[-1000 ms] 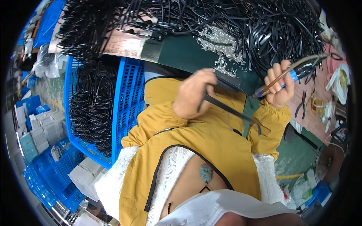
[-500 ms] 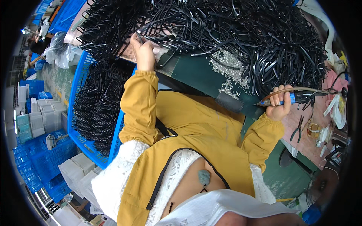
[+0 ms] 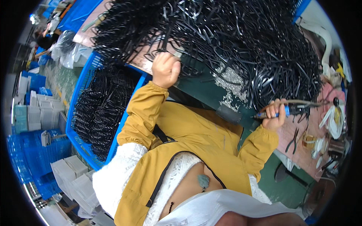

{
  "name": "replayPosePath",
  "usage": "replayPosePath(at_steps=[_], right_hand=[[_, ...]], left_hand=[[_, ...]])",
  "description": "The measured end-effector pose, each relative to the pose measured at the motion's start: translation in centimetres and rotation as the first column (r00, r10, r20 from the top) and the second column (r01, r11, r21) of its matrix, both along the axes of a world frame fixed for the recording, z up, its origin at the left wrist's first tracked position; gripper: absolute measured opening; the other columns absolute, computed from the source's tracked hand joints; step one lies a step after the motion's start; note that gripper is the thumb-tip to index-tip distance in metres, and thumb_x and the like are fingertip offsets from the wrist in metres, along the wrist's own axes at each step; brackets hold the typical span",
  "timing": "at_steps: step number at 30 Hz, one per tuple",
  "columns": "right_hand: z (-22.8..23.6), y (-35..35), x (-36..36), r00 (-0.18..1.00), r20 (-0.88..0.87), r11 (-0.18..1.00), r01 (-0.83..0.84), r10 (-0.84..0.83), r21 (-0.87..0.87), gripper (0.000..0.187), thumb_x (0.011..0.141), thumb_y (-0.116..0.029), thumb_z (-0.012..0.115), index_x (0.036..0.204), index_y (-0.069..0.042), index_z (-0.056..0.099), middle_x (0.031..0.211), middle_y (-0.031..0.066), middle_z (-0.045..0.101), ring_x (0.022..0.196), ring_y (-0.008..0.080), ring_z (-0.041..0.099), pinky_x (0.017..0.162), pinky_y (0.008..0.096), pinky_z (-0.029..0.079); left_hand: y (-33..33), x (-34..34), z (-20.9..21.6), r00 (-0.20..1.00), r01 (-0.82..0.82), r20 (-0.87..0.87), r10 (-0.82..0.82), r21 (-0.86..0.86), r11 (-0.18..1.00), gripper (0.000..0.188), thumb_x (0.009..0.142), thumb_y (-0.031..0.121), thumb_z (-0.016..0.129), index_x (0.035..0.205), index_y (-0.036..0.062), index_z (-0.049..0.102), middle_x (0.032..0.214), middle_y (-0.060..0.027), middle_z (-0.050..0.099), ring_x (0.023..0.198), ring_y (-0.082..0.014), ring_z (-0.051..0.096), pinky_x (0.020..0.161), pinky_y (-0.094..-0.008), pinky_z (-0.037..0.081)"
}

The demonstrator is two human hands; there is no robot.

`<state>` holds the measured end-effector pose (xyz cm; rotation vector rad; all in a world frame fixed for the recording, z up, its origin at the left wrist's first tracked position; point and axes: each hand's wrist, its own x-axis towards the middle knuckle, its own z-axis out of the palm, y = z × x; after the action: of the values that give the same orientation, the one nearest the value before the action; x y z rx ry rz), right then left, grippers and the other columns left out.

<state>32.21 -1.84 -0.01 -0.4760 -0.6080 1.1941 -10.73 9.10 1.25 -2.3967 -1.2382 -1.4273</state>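
My left hand point(image 3: 165, 71) is closed, its fingers curled in over the table's near edge, beside the black plastic strips point(image 3: 211, 30). What it holds, if anything, is hidden behind the fingers. At the right, my right hand point(image 3: 275, 116) wraps round a blue-and-black hand tool point(image 3: 288, 111) with a hose running off to the right. Its narrow tip points left, low over the green mat point(image 3: 201, 88). The strips lie in a big tangled heap across the far side of the table. Small pale clippings point(image 3: 230, 81) are scattered between the two hands.
A blue basket point(image 3: 83, 152) filled with bundled black strips point(image 3: 100, 116) stands at my left. Black-handled pliers point(image 3: 292, 141) lie on the pink table covering point(image 3: 301, 130) at the right. A dark block point(image 3: 228, 115) sits at the mat's near edge. White boxes point(image 3: 73, 171) are stacked on the left.
My left hand has drawn back from the strips toward me and right, its fingers now curled closed. My right hand keeps the tool, shifted only slightly. The whole view has tilted a little.
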Motion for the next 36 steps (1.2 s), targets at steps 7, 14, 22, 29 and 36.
replayPosePath(at_steps=[7, 14, 22, 29, 36], right_hand=[[0.1, -0.1, -0.1, 0.995, 0.038, 0.993, 0.097, -0.095, -0.065, 0.013, 0.101, -0.013, 0.059, 0.113, -0.009, 0.055, 0.076, -0.0019, 0.043, 0.057, 0.0062, 0.042, 0.047, 0.0203, 0.035], [0.3, 0.0, -0.2, 0.998, 0.017, 0.999, 0.053, -0.053, 0.009, 0.014, 0.101, -0.012, 0.059, 0.114, -0.010, 0.055, 0.075, -0.0019, 0.043, 0.057, 0.0063, 0.043, 0.048, 0.0198, 0.035], [0.5, 0.4, -0.3, 0.999, 0.029, 0.997, 0.033, -0.031, -0.077, 0.018, 0.099, -0.014, 0.062, 0.114, -0.008, 0.054, 0.073, -0.0017, 0.040, 0.056, 0.0060, 0.041, 0.045, 0.0197, 0.033], [0.5, 0.7, -0.5, 1.000, 0.015, 1.000, 0.021, -0.021, 0.001, 0.024, 0.098, -0.018, 0.065, 0.114, -0.007, 0.053, 0.072, -0.0011, 0.040, 0.056, 0.0078, 0.039, 0.044, 0.0207, 0.031], [0.1, 0.5, 1.6, 0.884, 0.397, 0.965, 0.263, -0.247, 0.015, 0.059, 0.101, -0.054, 0.055, 0.127, 0.000, 0.056, 0.093, 0.0079, 0.061, 0.079, 0.0173, 0.059, 0.068, 0.0279, 0.047]], left_hand=[[-2.6, -1.2, 1.1, 0.953, 0.067, -0.288, -0.099, -0.119, 0.991, 0.060, 0.083, 0.045, 0.077, 0.123, 0.0028, 0.064, 0.126, -0.0122, 0.065, 0.118, -0.0306, 0.062, 0.101, -0.0430, 0.043], [-2.1, -2.2, 0.6, 0.980, 0.093, -0.173, -0.101, -0.050, 0.994, 0.060, 0.069, 0.022, 0.085, 0.120, -0.0012, 0.064, 0.125, -0.0157, 0.065, 0.118, -0.0350, 0.062, 0.100, -0.0472, 0.046], [12.1, -4.0, 21.0, 0.974, -0.176, 0.023, 0.223, 0.696, 0.696, 0.042, 0.080, 0.005, 0.083, 0.118, -0.0032, 0.068, 0.116, -0.0231, 0.069, 0.104, -0.0386, 0.066, 0.090, -0.0418, 0.054], [34.5, -14.1, 24.6, 0.750, -0.568, -0.425, 0.507, -0.019, 0.823, 0.052, 0.094, 0.043, 0.063, 0.122, -0.0003, 0.070, 0.116, -0.0239, 0.069, 0.111, -0.0403, 0.063, 0.096, -0.0465, 0.048], [34.1, -10.4, 21.3, 0.602, -0.688, -0.483, 0.636, 0.091, 0.720, 0.059, 0.102, 0.054, 0.043, 0.119, 0.0069, 0.073, 0.119, -0.0229, 0.071, 0.114, -0.0412, 0.066, 0.099, -0.0498, 0.050]])
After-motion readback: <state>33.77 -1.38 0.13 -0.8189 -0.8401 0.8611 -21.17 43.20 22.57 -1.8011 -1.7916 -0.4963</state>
